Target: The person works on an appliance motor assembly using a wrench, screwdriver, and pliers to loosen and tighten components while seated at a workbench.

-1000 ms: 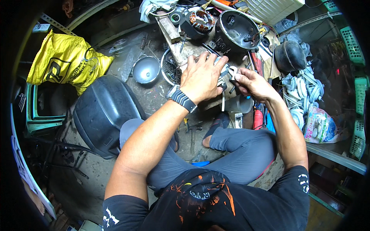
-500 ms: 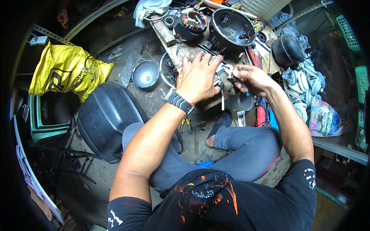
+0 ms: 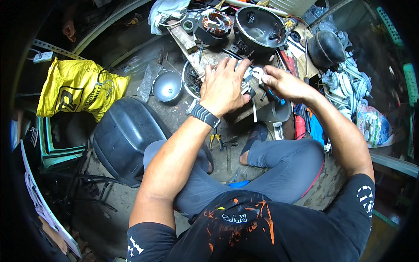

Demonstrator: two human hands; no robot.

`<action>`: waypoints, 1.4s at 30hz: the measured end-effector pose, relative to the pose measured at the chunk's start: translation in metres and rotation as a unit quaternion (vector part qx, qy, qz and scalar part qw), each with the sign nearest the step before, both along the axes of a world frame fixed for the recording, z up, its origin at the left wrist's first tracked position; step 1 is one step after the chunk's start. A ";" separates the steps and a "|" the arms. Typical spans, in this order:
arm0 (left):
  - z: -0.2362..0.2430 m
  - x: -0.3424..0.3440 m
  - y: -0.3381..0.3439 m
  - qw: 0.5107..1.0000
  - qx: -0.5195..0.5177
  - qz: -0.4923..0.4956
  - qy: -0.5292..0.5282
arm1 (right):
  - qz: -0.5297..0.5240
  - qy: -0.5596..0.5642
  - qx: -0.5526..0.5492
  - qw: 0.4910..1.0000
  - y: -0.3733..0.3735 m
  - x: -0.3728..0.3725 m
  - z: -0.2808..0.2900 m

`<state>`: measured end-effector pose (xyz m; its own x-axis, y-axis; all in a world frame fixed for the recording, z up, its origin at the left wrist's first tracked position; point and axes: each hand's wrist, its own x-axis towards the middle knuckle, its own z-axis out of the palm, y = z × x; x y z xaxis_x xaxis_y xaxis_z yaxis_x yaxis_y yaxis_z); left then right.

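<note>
My left hand [image 3: 224, 85] bears down over a metal part [image 3: 247, 83] on a low wooden board, with its fingers spread across the top and its thumb on the near side. Much of that part is hidden under the palm, and I cannot make out its kind. In my right hand [image 3: 286, 84] is an adjustable wrench [image 3: 257, 73], its pale head against or very close to the metal part. Its blue and black handle shows below the closed fingers. A thin whitish strip [image 3: 254, 111] hangs from the board's near edge.
Beyond my hands stand a black round housing [image 3: 262, 30] and a copper-wound motor stator [image 3: 216, 22]. A metal bowl [image 3: 167, 86] and a black casing [image 3: 128, 137] lie left. Pliers [image 3: 215, 142] and a hammer [image 3: 228, 153] are on the floor. Pale plastic parts [image 3: 349, 87] pile up right.
My right elbow has swung outward to the right, and the wrench has turned a little in that hand. The left hand keeps its place on the metal part. The whole view has shifted slightly.
</note>
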<state>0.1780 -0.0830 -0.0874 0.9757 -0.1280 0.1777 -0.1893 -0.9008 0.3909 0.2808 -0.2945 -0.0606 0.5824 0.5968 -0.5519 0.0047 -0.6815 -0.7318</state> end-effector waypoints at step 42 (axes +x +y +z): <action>0.002 0.003 -0.006 0.999 0.006 0.013 0.039 | 0.145 -0.545 0.012 0.826 -0.009 -0.009 -0.031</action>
